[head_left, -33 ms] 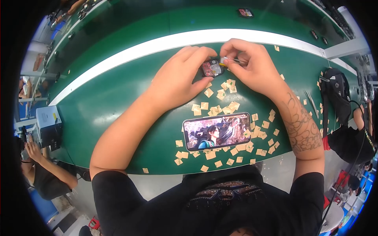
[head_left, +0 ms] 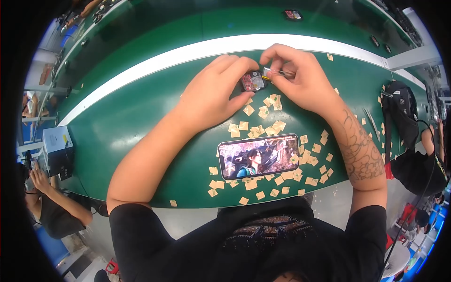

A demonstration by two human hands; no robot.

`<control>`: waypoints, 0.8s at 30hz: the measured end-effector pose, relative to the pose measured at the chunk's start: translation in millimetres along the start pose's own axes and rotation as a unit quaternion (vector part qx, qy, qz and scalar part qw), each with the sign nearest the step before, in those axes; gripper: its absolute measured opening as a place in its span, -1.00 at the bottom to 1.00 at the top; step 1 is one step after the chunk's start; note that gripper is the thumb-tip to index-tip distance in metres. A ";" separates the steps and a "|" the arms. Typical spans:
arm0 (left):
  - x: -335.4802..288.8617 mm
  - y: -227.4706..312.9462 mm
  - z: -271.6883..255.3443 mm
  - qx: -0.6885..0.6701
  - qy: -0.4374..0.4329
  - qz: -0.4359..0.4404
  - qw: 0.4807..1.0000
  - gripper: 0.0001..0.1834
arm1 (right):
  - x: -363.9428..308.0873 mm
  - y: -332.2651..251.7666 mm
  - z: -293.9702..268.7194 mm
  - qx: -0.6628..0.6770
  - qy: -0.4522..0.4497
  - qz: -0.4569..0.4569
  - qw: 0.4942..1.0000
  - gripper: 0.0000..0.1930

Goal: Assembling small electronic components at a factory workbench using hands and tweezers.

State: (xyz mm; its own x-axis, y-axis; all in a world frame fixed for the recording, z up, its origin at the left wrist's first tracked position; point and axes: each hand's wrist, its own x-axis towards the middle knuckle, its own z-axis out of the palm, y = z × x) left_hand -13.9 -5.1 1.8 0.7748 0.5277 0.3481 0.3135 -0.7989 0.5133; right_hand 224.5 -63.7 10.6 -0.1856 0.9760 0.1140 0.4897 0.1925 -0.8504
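My left hand [head_left: 213, 91] is closed on the edges of a small dark device housing [head_left: 253, 82], its thumb at the near side and its fingers at the far side. A red circuit board and a pale round-cornered part show inside the open housing. Just to the right, my right hand [head_left: 300, 80] pinches a small silver battery [head_left: 267, 72] with a yellow edge, close beside the housing. A thin metal piece, perhaps tweezers, also shows between the right fingers; most of it is hidden. Tan square adhesive pieces [head_left: 263, 112] lie scattered on the green table below my hands.
A phone [head_left: 259, 157] playing a video lies among the squares. Tweezers [head_left: 372, 124] and a black bag [head_left: 399, 113] are at the right, a white box [head_left: 57, 141] at the left. Beyond the white rail [head_left: 216, 45] sits another device [head_left: 292, 15]. People sit at both sides.
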 end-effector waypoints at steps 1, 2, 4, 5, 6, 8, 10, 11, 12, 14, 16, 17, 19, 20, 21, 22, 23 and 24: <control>-0.1 -0.3 -1.0 0.019 -0.011 0.008 1.000 -0.50 | 0.0 0.7 -0.1 0.000 -0.001 0.000 1.000 -0.85; -0.9 -2.0 -0.8 0.019 -0.011 0.008 1.000 -0.50 | 0.7 2.2 -1.3 -0.005 -0.012 0.003 1.000 -0.85; -2.7 -6.4 1.2 0.017 -0.012 0.036 0.999 -0.63 | 2.2 8.1 -5.3 -0.010 -0.022 0.007 1.000 -0.84; -2.9 -6.3 1.4 0.015 -0.013 0.034 0.999 -0.63 | 2.1 12.1 -7.8 0.026 -0.039 0.001 0.999 -0.86; -2.5 -5.8 1.5 0.021 -0.006 0.043 0.999 -0.67 | 1.1 13.7 -8.8 0.063 -0.055 -0.004 0.996 -0.88; -2.5 -5.6 2.4 0.026 -0.001 0.051 0.998 -0.71 | -0.4 11.8 -15.8 0.102 -0.079 0.032 0.991 -0.87; -3.2 -5.5 3.7 0.032 -0.001 0.063 0.998 -0.71 | -0.4 11.8 -20.4 0.042 -0.108 0.010 0.993 -0.82; -3.7 -5.1 3.6 0.032 -0.001 0.061 0.998 -0.71 | -0.8 6.9 -20.3 0.022 -0.097 0.015 0.995 -0.82; -4.2 -4.4 3.2 0.042 -0.001 0.065 0.997 -0.72 | -1.4 1.1 -19.7 0.023 -0.099 0.016 0.995 -0.82; -4.8 -3.7 3.1 0.053 0.000 0.067 0.996 -0.73 | -1.8 -9.0 -16.4 -0.053 -0.062 0.002 0.997 -0.82; -5.2 -4.4 4.1 0.071 -0.003 0.080 0.994 -0.72 | -1.4 -12.8 -8.8 -0.115 -0.044 -0.039 0.992 -0.83; -4.5 -3.3 3.7 0.073 -0.003 0.081 0.994 -0.72 | -1.8 -15.0 -6.9 -0.178 -0.020 -0.082 0.980 -0.83; -3.5 -1.6 2.6 0.080 0.000 0.090 0.993 -0.72 | -3.3 -11.7 0.5 -0.190 -0.007 -0.091 0.977 -0.84; -3.4 -2.8 2.6 0.079 0.000 0.089 0.993 -0.72 | -3.3 -9.3 4.2 -0.203 0.003 -0.096 0.974 -0.84; -3.1 -3.8 2.4 0.076 0.000 0.086 0.993 -0.71 | -3.7 -9.0 6.5 -0.203 0.002 -0.096 0.975 -0.84; -2.9 -4.4 1.9 0.074 0.000 0.084 0.994 -0.71 | -4.5 -9.3 8.3 -0.194 0.012 -0.091 0.977 -0.85; -3.3 -4.7 2.0 0.073 0.000 0.083 0.994 -0.71 | -5.0 -9.1 10.2 -0.185 0.021 -0.086 0.979 -0.85; -3.5 -4.7 1.9 0.075 0.000 0.083 0.994 -0.71 | -4.9 -9.1 11.6 -0.185 0.021 -0.086 0.979 -0.85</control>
State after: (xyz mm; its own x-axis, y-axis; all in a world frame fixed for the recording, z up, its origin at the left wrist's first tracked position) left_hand -17.0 -3.7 -3.4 0.8220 0.3861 0.4186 0.2602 -0.9085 0.3270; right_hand 211.1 -71.4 11.9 -0.2612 0.9279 0.2659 0.7308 0.3701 -0.5736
